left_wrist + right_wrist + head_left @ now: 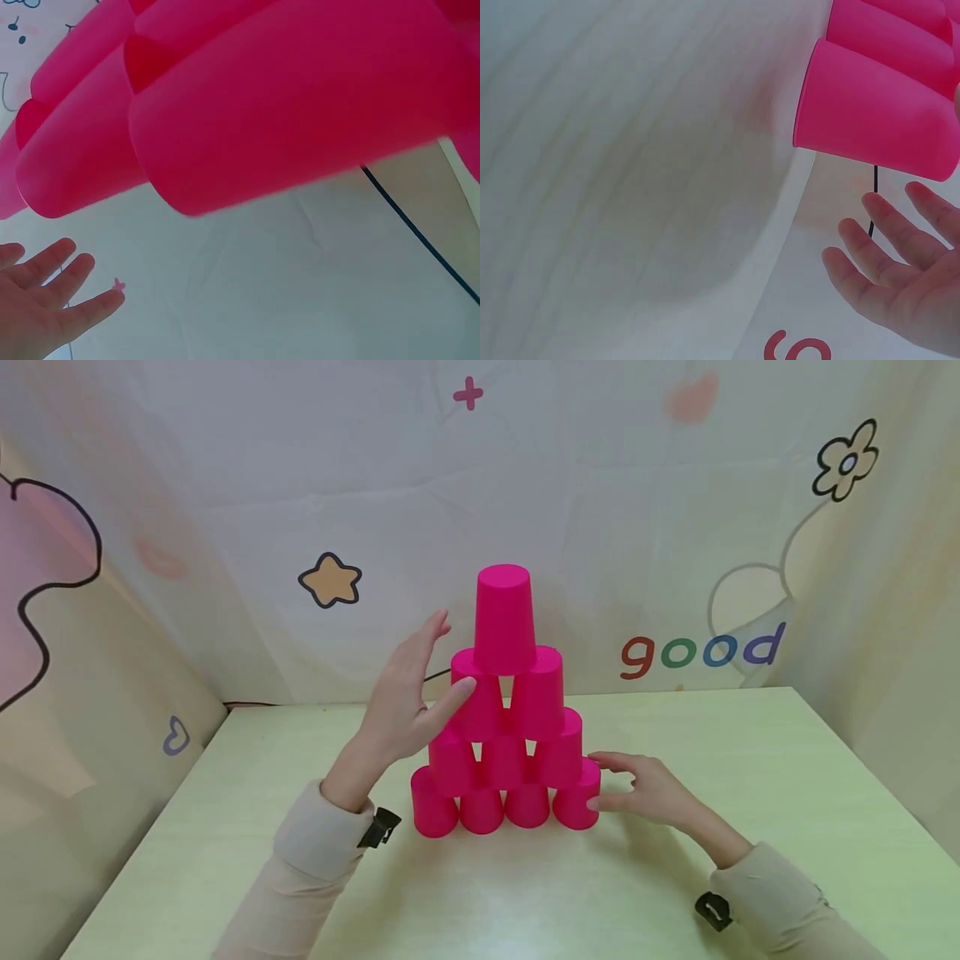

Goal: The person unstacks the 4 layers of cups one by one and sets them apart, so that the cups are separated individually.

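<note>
The top pink cup [505, 622] crowned the pyramid [504, 764], which looked complete (no tier lacked a cup), while your left hand [405, 693] and right hand [651, 789] flanked it, fingers loose, gripping nothing.

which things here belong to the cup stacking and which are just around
In the job:
pink cups, stacked in a four-row pyramid
left hand, beside the upper rows
right hand, at the bottom row's right end

Just around:
table, only supporting the stack
printed backdrop
thin dark line behind the cups
</note>
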{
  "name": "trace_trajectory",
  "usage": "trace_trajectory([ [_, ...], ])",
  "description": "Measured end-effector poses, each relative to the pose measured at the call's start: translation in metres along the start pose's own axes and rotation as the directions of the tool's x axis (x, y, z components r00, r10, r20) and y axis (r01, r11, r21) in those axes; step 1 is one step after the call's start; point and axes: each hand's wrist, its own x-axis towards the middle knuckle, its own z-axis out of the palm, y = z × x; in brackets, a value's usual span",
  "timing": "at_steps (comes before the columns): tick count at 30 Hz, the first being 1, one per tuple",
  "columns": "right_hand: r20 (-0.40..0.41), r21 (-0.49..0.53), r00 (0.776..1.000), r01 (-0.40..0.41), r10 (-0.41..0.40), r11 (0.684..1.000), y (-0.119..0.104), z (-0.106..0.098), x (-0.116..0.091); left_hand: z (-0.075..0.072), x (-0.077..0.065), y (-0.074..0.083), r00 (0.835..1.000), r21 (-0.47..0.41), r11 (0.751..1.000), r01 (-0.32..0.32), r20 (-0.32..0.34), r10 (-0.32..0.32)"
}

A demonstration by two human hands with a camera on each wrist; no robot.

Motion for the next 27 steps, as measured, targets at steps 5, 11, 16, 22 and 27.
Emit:
trace_trajectory([
  [5, -0.001, 0.018, 1.0, -0.009, 0.009, 1.0, -0.002, 0.003, 0.002, 0.006, 0.01, 0.006, 0.999, -0.121, 0.992, 0.047, -0.015, -0.049],
  [11, 0.006, 0.038, 1.0, -0.01, 0.01, 0.999, -0.005, 0.007, 0.006, 0.012, 0.018, 0.01, 0.992, -0.223, 0.968, 0.115, -0.021, -0.123],
  [16, 0.003, 0.064, 1.0, 0.021, -0.021, 0.998, -0.005, 0.009, 0.007, 0.018, 0.022, 0.014, 0.986, -0.303, 0.94, 0.155, -0.008, -0.165],
  [22, 0.008, 0.099, 1.0, 0.012, -0.013, 0.995, -0.007, 0.01, 0.008, 0.025, 0.023, 0.017, 0.982, -0.384, 0.907, 0.175, 0.007, -0.187],
  [27, -0.003, 0.101, 1.0, 0.014, -0.014, 0.995, -0.005, 0.012, 0.009, 0.03, 0.025, 0.016, 0.977, -0.392, 0.898, 0.202, 0.018, -0.211],
])
